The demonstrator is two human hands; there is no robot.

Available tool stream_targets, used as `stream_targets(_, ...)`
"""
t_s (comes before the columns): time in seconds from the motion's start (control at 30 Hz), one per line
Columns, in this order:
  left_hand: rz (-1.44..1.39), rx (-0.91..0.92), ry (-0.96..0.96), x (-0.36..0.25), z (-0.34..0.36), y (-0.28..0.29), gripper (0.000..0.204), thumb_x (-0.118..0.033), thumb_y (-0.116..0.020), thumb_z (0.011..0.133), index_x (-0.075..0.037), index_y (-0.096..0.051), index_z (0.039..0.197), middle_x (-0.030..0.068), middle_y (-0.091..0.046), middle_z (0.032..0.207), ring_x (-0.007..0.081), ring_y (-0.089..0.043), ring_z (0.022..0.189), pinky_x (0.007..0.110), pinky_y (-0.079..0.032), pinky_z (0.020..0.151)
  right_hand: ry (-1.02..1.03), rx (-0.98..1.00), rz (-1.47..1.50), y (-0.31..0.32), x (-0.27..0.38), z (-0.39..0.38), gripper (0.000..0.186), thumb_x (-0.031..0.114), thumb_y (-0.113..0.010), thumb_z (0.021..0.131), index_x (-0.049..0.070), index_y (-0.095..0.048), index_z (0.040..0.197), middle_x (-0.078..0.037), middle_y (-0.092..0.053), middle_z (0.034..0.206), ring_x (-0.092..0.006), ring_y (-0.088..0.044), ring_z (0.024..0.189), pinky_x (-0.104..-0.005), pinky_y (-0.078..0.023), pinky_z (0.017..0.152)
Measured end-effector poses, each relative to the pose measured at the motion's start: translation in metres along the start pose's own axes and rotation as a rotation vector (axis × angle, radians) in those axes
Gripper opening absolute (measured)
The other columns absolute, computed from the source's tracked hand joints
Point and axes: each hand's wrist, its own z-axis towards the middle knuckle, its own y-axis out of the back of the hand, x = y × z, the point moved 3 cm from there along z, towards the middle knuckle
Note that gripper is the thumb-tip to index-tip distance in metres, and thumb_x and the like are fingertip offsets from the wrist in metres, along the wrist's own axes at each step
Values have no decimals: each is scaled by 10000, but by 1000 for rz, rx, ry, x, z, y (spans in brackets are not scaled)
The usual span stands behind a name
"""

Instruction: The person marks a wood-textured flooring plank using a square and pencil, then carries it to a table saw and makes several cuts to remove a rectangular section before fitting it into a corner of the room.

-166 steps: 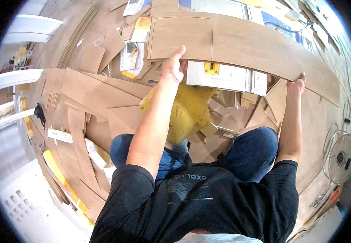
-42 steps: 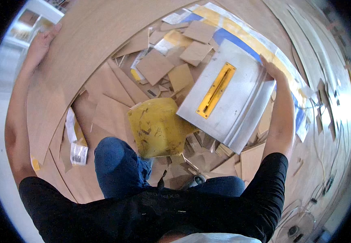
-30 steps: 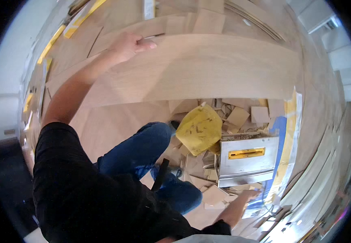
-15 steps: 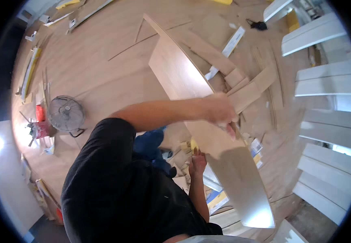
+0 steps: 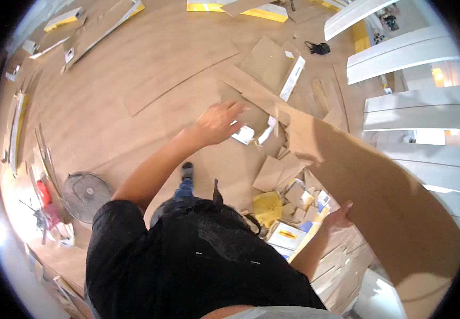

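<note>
My left hand (image 5: 220, 123) reaches out over the paper-covered floor. Its fingers are spread and hold nothing. Low on the right, my right hand (image 5: 339, 217) grips the near edge of a long flat brown panel (image 5: 378, 186). The thumb shows at that edge, while the other fingers are partly hidden. The panel slants from the middle of the view down to the lower right, its shape bent by the lens. Beneath and beside my right forearm lie a yellow bag (image 5: 267, 208) and a white box (image 5: 288, 234) among cardboard scraps.
White stair treads (image 5: 418, 109) rise along the right side. A round floor fan (image 5: 87, 194) and red items (image 5: 52, 210) stand at the left. Flattened cardboard (image 5: 262, 65), a black bag (image 5: 319, 48) and long yellow-and-white boxes (image 5: 264, 13) lie across the floor.
The panel has swung from in front of me to the lower right, with my right hand still at its edge. My left hand has come off it and moved left, fingers opening.
</note>
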Motion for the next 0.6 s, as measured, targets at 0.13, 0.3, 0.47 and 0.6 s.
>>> stream_targets(0.13,-250,20,80,86,24,59,296,-150,-657,946,-72,-656,1232,135,-699,978,304,-696,922,407,-565,816,18,40,192,-87,24,22,409,117,-776,896,-106,-624,1203,-167,-693,1174,-263,-662,1018,-402,-551,923)
stream_targets(0.3,-178,-159,385,251,91,102,281,-189,-667,973,-54,-683,1218,155,-724,999,242,-699,871,360,-560,805,124,343,-112,-244,60,42,387,231,-851,847,-52,-672,1041,-131,-725,990,-203,-675,879,-353,-553,808)
stream_targets(0.47,65,-103,883,526,-32,148,356,-237,-653,969,-39,-658,1265,147,-719,1106,286,-673,973,386,-539,884,84,793,-575,-449,84,37,520,459,-743,889,-28,-669,1054,-213,-716,896,-368,-695,854,-457,-535,773)
stream_targets(0.6,112,101,1338,566,-157,175,342,-251,-649,958,-54,-672,1237,134,-725,1072,292,-682,956,405,-546,871,17,941,-795,-574,38,46,534,488,-698,909,-33,-688,1023,-287,-703,935,-470,-677,924,-512,-526,805)
